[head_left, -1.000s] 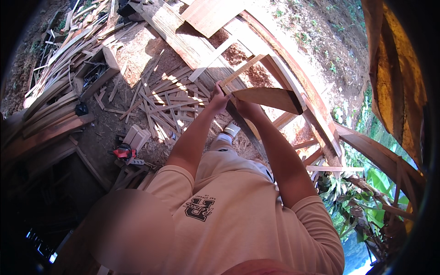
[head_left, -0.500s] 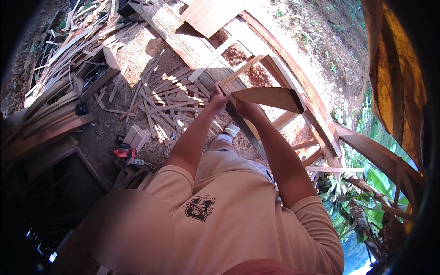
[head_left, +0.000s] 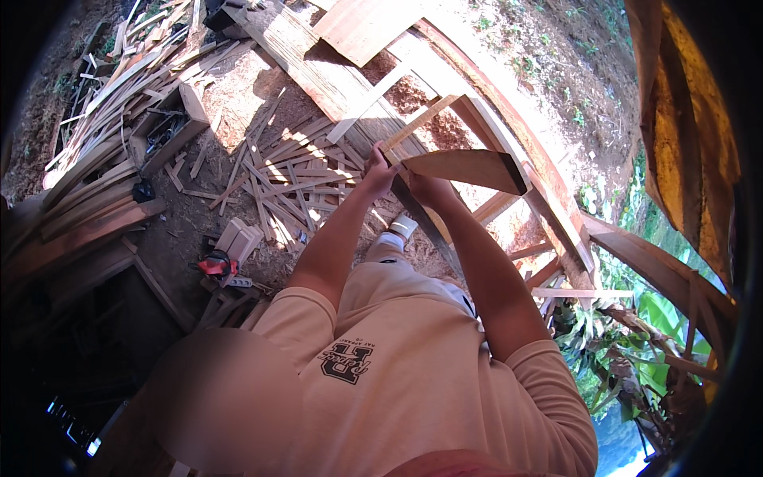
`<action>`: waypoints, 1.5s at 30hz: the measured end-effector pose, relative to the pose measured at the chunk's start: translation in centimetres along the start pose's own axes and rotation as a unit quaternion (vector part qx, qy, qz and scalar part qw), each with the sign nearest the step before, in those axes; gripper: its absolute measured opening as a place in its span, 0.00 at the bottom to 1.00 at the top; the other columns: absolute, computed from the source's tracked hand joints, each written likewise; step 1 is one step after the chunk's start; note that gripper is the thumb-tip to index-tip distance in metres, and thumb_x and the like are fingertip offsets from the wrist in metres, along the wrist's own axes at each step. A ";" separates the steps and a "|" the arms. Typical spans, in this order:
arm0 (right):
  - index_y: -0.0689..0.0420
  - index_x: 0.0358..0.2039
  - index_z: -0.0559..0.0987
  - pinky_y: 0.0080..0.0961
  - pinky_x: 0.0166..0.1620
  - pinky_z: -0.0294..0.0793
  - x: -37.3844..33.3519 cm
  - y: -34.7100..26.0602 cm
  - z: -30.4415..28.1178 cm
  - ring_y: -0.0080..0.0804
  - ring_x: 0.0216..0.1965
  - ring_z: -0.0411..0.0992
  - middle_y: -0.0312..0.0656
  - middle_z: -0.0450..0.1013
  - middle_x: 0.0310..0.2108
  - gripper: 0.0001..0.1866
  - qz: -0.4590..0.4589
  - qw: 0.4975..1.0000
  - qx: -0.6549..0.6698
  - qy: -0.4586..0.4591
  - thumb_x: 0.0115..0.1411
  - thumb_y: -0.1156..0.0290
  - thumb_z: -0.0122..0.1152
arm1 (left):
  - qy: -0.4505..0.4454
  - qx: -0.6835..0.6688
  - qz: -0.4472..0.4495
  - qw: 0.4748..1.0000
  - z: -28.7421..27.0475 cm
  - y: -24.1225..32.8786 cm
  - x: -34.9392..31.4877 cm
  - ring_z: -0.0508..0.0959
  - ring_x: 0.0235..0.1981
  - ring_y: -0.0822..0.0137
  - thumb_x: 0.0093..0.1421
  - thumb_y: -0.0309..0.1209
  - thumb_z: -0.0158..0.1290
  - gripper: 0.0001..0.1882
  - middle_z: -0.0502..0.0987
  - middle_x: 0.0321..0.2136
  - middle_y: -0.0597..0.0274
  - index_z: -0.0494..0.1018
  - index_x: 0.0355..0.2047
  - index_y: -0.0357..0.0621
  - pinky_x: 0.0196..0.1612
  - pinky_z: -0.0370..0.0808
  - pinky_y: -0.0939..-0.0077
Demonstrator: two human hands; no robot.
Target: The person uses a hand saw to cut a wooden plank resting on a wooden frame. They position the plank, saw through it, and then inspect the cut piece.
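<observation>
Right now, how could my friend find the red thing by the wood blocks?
Find the big scatter of wood strips left of the person's left hand. Below it in the view are short, pale wood blocks. The red thing is at their lower left, its red and black parts unlike the plain wood around it.

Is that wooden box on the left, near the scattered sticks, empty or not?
Not empty: small dark pieces show inside the wooden box, though they are too small to identify.
</observation>
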State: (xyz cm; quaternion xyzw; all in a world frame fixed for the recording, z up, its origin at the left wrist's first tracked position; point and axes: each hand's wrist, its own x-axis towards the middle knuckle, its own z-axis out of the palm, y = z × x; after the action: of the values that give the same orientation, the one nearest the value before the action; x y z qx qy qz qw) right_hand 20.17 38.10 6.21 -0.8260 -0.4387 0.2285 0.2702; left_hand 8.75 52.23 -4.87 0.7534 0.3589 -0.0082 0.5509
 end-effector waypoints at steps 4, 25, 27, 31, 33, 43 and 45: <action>0.58 0.45 0.83 0.48 0.47 0.77 -0.2 0.1 0.0 0.56 0.44 0.79 0.56 0.80 0.39 0.13 0.009 1.000 0.001 0.003 0.71 0.67 0.51 | -0.009 0.011 -0.024 1.000 -0.2 1.5 -0.6 0.59 0.70 0.40 0.64 0.50 0.62 0.50 0.59 0.71 0.45 0.43 0.75 0.54 0.70 0.52 0.43; 0.61 0.45 0.80 0.51 0.50 0.74 -1.7 0.3 -2.2 0.58 0.48 0.77 0.57 0.79 0.42 0.13 0.085 0.995 0.055 -0.006 0.70 0.66 0.54 | -0.012 0.028 -0.033 0.999 -0.1 1.6 -0.2 0.58 0.70 0.39 0.65 0.45 0.61 0.48 0.56 0.72 0.45 0.42 0.75 0.53 0.71 0.51 0.42; 0.58 0.51 0.81 0.50 0.55 0.74 -4.8 1.0 -3.3 0.59 0.50 0.77 0.58 0.79 0.45 0.16 0.107 0.992 0.055 0.045 0.74 0.63 0.50 | -0.024 0.020 -0.041 0.999 -0.1 1.7 -0.3 0.58 0.70 0.39 0.65 0.44 0.60 0.47 0.56 0.72 0.44 0.43 0.75 0.52 0.71 0.52 0.41; 0.62 0.53 0.79 0.45 0.53 0.77 -11.9 2.2 -7.3 0.57 0.50 0.78 0.60 0.79 0.47 0.17 0.133 0.986 0.056 0.086 0.74 0.62 0.54 | 0.000 0.006 0.005 1.000 0.0 0.0 0.5 0.59 0.69 0.38 0.65 0.43 0.61 0.47 0.58 0.71 0.42 0.44 0.74 0.50 0.71 0.54 0.44; 0.62 0.50 0.81 0.46 0.56 0.75 -16.0 0.9 -9.7 0.56 0.50 0.78 0.56 0.79 0.46 0.16 0.124 0.979 0.060 0.152 0.74 0.64 0.53 | -0.001 0.011 0.013 1.000 0.2 0.2 0.6 0.63 0.67 0.44 0.66 0.37 0.60 0.45 0.61 0.67 0.38 0.44 0.73 0.41 0.70 0.59 0.53; 0.60 0.51 0.81 0.49 0.59 0.73 -40.3 6.5 -4.4 0.63 0.53 0.75 0.60 0.78 0.49 0.17 0.252 0.950 -0.113 0.145 0.75 0.62 0.49 | 0.050 0.146 -0.068 0.986 1.8 2.7 0.1 0.52 0.75 0.38 0.65 0.56 0.57 0.55 0.49 0.76 0.44 0.36 0.78 0.47 0.75 0.52 0.46; 0.59 0.51 0.81 0.51 0.60 0.72 -42.0 5.3 -2.7 0.63 0.54 0.74 0.60 0.77 0.50 0.18 0.309 0.930 -0.021 0.197 0.74 0.61 0.50 | 0.131 0.174 -0.068 0.974 1.0 0.7 -0.1 0.52 0.76 0.41 0.66 0.60 0.54 0.55 0.48 0.77 0.45 0.36 0.78 0.47 0.75 0.52 0.45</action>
State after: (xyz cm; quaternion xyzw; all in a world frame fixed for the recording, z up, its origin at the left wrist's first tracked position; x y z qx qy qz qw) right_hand 3.57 -0.69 10.69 -0.9544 -0.1048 0.1245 0.2501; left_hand 9.47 51.27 -4.61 0.8060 0.4716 -0.0088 0.3576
